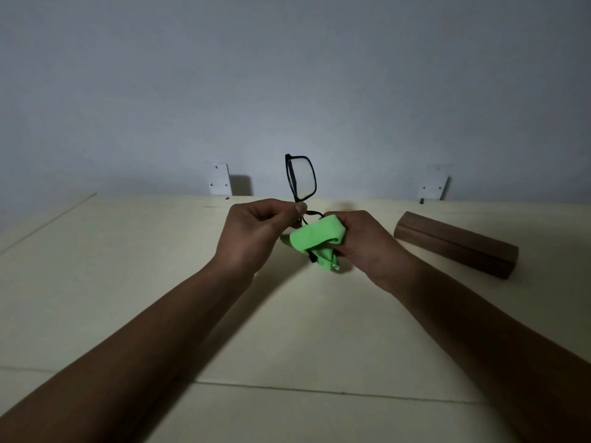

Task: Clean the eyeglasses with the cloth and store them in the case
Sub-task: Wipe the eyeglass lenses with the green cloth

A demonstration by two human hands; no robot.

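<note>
Black-framed eyeglasses (301, 179) stand on end above the table, one lens up and clear of my hands. My left hand (256, 233) pinches the frame near its middle. A bright green cloth (315, 239) is wrapped over the lower lens, and my right hand (364, 241) grips the cloth around it. The lower lens is hidden by the cloth. A long brown eyeglass case (457, 243) lies shut on the table to the right of my right hand, apart from it.
The cream table (128, 282) runs up to a pale wall. Two white metal brackets (220, 183) (433, 187) stand at the table's back edge. A seam crosses the tabletop near me.
</note>
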